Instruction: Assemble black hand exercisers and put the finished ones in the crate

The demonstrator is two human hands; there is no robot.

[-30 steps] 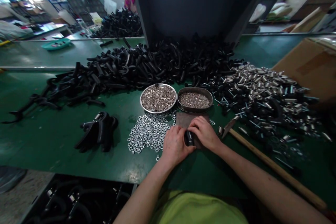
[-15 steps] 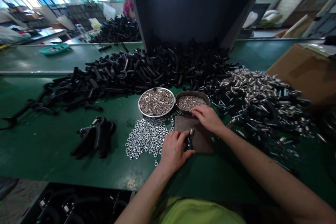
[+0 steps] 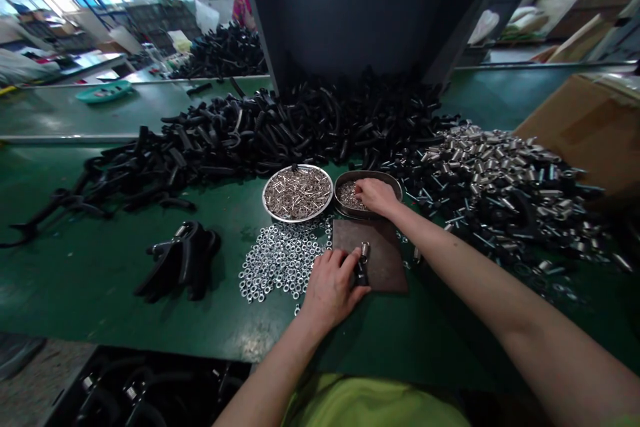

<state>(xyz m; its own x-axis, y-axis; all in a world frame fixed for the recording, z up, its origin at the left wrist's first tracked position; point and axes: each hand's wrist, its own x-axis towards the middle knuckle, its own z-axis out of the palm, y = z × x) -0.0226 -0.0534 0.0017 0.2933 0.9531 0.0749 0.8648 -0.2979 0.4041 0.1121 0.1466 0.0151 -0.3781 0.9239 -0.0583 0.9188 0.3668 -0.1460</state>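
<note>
My left hand (image 3: 331, 285) is closed around a small black part (image 3: 361, 271) with a metal pin on top, held upright on a dark brown mat (image 3: 380, 260). My right hand (image 3: 376, 195) reaches into the right metal dish (image 3: 395, 181) of small silver pieces, fingers curled down among them; what they pinch is hidden. Beside it stands a round metal dish (image 3: 298, 192) of small silver sleeves. A heap of silver nuts (image 3: 281, 261) lies left of the mat.
A long pile of black curved parts (image 3: 260, 130) spills from a dark bin (image 3: 370, 13) behind the dishes. Bolts and silver sleeves (image 3: 500, 173) are heaped at right by a cardboard box (image 3: 590, 127). Several assembled black parts (image 3: 183, 259) lie at left. A person stands far back.
My right hand left the black part, moved forward past the mat and reached into the right dish. My left hand kept holding the part on the mat.
</note>
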